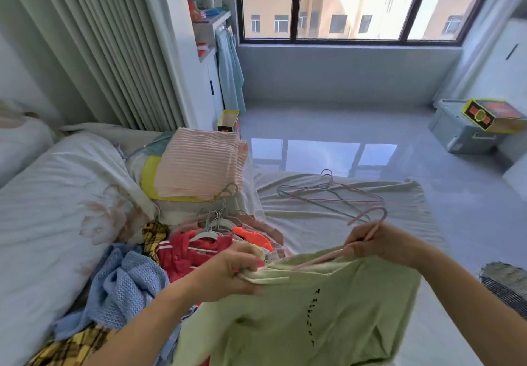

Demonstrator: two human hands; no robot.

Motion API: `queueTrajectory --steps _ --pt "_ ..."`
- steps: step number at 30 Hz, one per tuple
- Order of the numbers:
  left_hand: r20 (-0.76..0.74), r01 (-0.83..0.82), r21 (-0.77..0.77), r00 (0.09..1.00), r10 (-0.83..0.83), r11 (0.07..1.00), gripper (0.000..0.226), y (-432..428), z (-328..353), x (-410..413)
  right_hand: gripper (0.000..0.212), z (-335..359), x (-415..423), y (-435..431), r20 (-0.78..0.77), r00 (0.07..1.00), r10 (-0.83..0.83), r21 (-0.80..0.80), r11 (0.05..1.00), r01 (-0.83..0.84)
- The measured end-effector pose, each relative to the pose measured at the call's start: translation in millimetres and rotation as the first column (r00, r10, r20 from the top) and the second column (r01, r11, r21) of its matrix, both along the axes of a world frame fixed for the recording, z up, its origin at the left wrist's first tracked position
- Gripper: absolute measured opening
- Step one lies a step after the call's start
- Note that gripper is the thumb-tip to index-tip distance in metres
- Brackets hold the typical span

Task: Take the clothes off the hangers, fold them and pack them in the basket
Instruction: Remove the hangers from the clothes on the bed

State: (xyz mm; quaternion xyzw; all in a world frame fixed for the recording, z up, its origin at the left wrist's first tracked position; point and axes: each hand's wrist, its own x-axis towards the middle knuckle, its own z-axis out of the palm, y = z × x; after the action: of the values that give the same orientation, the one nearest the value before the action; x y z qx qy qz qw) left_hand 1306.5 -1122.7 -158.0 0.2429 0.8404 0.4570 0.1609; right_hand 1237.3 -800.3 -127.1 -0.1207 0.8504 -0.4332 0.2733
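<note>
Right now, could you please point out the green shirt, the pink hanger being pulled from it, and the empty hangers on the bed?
green shirt [328, 308], head view, chest.
pink hanger [370, 231], head view, neck below hook.
empty hangers [332, 194], head view, crossed wires.

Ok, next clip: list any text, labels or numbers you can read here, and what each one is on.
Nothing can be read for certain.
Green shirt: a curved line of black letters down the front, too blurred and creased to read.
Yellow box on the grey bin: a red and black printed top, too small to read.
Open yellow box on the floor by the bed: a red mark on its side, unreadable.
</note>
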Motion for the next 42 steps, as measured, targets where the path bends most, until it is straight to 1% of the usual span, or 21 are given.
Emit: queueTrajectory --steps 2,4,8,10,11,13,14,15,17,20,22,25,27,28,30,33,35,36,38,40,42 --pt "0.085 0.021 0.122 0.996 -0.032 0.992 0.027 15.8 3.2 7.0 0.007 -1.0 0.4 15.1 -0.038 0.999 -0.013 0.086 0.996 0.016" --pt "0.152 0.039 0.116 0.987 -0.056 0.992 0.021 26.8 8.4 10.6 0.01 -0.6 1.5 29.5 -0.033 0.999 -0.015 0.13 0.991 0.019" --pt "0.124 0.082 -0.072 0.99 -0.072 0.994 0.016 36.9 17.1 11.2 0.008 9.7 1.3 54.9 -0.037 0.998 -0.055 0.173 0.983 0.061" --pt "0.122 0.121 -0.201 0.988 -0.098 0.972 0.041 38.8 17.6 11.3 0.01 10.1 0.0 63.7 -0.045 0.996 -0.074 0.184 0.98 0.081" --pt "0.081 0.14 -0.277 0.989 -0.122 0.951 0.042 40.1 16.2 12.0 0.011 9.3 0.0 65.4 -0.037 0.996 -0.078 0.186 0.979 0.083" --pt "-0.103 0.134 -0.409 0.976 -0.192 0.902 0.024 41.9 14.5 12.2 0.017 5.6 1.0 65.7 -0.006 0.997 -0.078 0.161 0.984 0.078" --pt "-0.196 0.116 -0.427 0.956 -0.217 0.897 0.027 41.5 13.4 11.9 0.018 3.8 2.4 65.2 0.013 0.996 -0.086 0.13 0.988 0.084" --pt "-0.242 0.119 -0.37 0.945 -0.22 0.921 0.031 41.1 12.5 11.8 0.017 3.1 3.7 64.0 0.036 0.994 -0.099 0.087 0.992 0.096" --pt "-0.221 0.159 -0.173 0.956 -0.195 0.972 0.032 42.8 15.3 12.8 0.018 1.5 6.0 62.9 0.097 0.988 -0.12 -0.011 0.993 0.122" --pt "-0.04 0.151 0.097 0.988 -0.148 0.984 0.018 51.9 20.9 16.7 0.041 -3.1 5.4 62.1 0.119 0.986 -0.119 -0.051 0.991 0.126" --pt "0.05 0.036 0.238 0.998 -0.049 0.971 0.024 56.3 20.7 17.5 0.046 -6.2 3.3 61.3 0.11 0.982 -0.152 -0.061 0.985 0.159" --pt "0.182 -0.244 0.428 0.966 0.181 0.87 0.038 58.0 22.9 15.3 0.023 -9.7 -0.8 56.8 0.134 0.973 -0.189 -0.103 0.974 0.204" --pt "0.244 -0.356 0.523 0.933 0.263 0.775 0.035 60.9 29.4 15.3 0.018 -13.8 -1.8 55.6 0.149 0.969 -0.196 -0.123 0.969 0.214" --pt "0.203 -0.366 0.533 0.93 0.305 0.763 0.029 61.5 33.4 15.1 0.022 -15.9 -2.4 56.2 0.16 0.967 -0.199 -0.132 0.966 0.221" --pt "0.024 -0.361 0.47 0.917 0.397 0.805 0.028 56.8 31.9 11.9 0.033 -18.5 -2.6 61.3 0.193 0.953 -0.235 -0.153 0.952 0.266" --pt "-0.327 -0.316 0.229 0.866 0.378 0.921 0.038 34.2 14.3 5.2 0.027 -22.2 -3.8 78.0 0.243 0.904 -0.352 -0.274 0.869 0.412" --pt "-0.397 -0.27 0.086 0.874 0.281 0.959 0.049 19.7 -3.7 4.5 0.037 -26.4 -7.5 92.0 0.346 0.798 -0.493 -0.449 0.66 0.602" --pt "-0.383 -0.265 0.059 0.885 0.267 0.963 0.052 19.9 -9.2 6.4 0.045 -27.2 -10.0 95.4 0.39 0.752 -0.532 -0.513 0.553 0.657" --pt "-0.255 -0.262 0.091 0.926 0.277 0.961 0.054 30.5 -13.6 8.2 0.06 -22.6 -13.0 85.5 0.398 0.736 -0.547 -0.582 0.47 0.664" --pt "-0.105 -0.237 0.125 0.963 0.25 0.963 0.039 50.3 -13.5 3.8 0.065 -15.1 -15.6 58.9 0.358 0.783 -0.509 -0.636 0.481 0.603" --pt "-0.036 -0.191 0.082 0.98 0.194 0.978 0.028 73.8 -15.5 -3.0 0.06 -3.3 -17.9 31.2 0.271 0.82 -0.504 -0.662 0.52 0.539"
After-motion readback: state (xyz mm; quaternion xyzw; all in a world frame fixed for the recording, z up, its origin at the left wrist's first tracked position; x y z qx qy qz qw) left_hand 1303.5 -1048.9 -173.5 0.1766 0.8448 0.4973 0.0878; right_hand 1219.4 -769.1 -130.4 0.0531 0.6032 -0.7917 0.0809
